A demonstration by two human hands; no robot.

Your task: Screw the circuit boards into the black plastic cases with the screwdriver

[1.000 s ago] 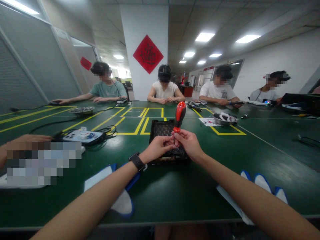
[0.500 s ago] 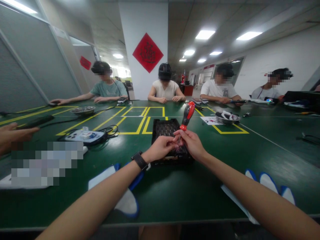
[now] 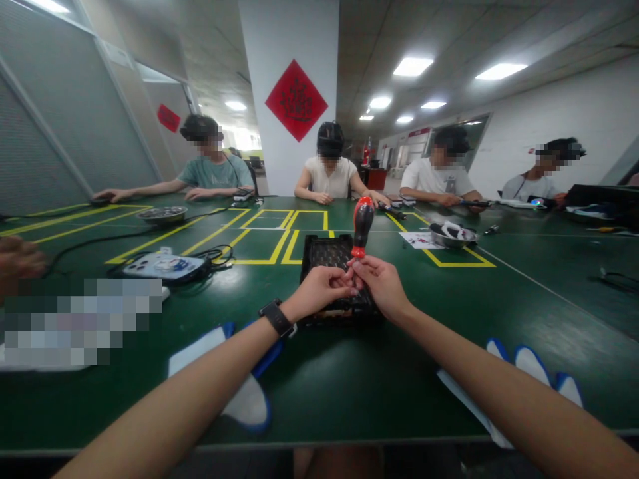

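A red and black screwdriver [image 3: 362, 226] stands upright, handle up, over a black tray [image 3: 329, 256] of small bits on the green table [image 3: 379, 372]. My right hand [image 3: 382, 286] is closed around the screwdriver's lower end. My left hand [image 3: 317, 291], with a black watch on its wrist, pinches at the shaft right beside the right hand's fingers; what its fingertips grip is too small to make out.
White and blue gloves lie under my left forearm [image 3: 244, 392] and by my right forearm [image 3: 529, 379]. A phone with cables [image 3: 164, 266] lies at the left. Metal bowls [image 3: 162, 214] [image 3: 452, 234] stand farther back. Several people sit along the far edge. Another person's hand [image 3: 17, 259] shows at the left.
The screwdriver handle tilted to the right half a second ago and now stands upright again. The person's hand at the left has drawn back. My hands stayed over the tray.
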